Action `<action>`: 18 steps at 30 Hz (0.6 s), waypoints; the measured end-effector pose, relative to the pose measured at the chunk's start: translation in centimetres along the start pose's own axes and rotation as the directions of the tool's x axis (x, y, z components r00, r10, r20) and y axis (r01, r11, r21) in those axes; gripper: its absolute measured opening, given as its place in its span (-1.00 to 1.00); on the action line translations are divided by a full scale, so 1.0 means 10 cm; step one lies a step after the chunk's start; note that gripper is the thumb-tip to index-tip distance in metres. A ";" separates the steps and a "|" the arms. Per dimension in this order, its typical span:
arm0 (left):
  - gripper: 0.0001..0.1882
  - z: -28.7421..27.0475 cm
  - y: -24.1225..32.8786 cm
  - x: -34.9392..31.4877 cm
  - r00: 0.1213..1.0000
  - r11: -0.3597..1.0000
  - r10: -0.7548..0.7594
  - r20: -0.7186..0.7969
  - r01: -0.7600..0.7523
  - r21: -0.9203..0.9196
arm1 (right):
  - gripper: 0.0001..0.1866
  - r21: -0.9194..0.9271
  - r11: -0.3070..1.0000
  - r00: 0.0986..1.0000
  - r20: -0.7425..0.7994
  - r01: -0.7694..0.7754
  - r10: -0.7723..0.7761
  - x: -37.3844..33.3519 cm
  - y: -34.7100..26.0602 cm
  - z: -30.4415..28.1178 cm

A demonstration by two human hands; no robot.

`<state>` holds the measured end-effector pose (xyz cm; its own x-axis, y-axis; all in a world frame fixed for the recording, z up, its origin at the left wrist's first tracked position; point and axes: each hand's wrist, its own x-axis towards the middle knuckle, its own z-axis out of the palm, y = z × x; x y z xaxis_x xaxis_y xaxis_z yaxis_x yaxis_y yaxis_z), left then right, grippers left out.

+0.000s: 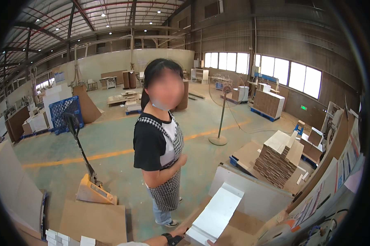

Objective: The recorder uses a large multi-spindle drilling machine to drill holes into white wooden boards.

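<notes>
The left hand [177, 237], barely in view at the lower edge, seems to grip the white board [216, 215], not yet set down; the right hand is unseen.

The left hand [181, 237] is cut off at the lower edge; its grip cannot be told. The white board's [216, 215] near end is hidden there too.
</notes>
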<state>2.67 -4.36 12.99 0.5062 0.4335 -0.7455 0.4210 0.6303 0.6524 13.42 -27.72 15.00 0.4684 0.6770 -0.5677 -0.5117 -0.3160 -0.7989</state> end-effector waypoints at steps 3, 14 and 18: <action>-0.60 0.14 0.06 -0.19 1.000 0.999 -0.011 0.024 0.012 -0.053 | -0.41 -0.101 0.994 0.997 0.059 -0.034 0.041 -0.19 -0.05 0.07; -0.63 0.25 0.16 -0.44 0.999 0.996 0.009 0.037 -0.006 -0.088 | -0.37 0.033 0.995 0.991 -0.089 -0.093 0.095 -0.33 -0.18 0.26; -0.64 0.28 0.18 -0.51 1.000 0.995 0.002 0.016 -0.001 -0.100 | -0.42 0.014 0.997 0.996 0.051 -0.070 0.069 -0.23 -0.30 0.26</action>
<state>2.98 -7.28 18.37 0.5190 0.4249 -0.7417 0.3434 0.6910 0.6361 11.97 -26.62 19.19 0.3945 0.6865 -0.6108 -0.5534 -0.3531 -0.7543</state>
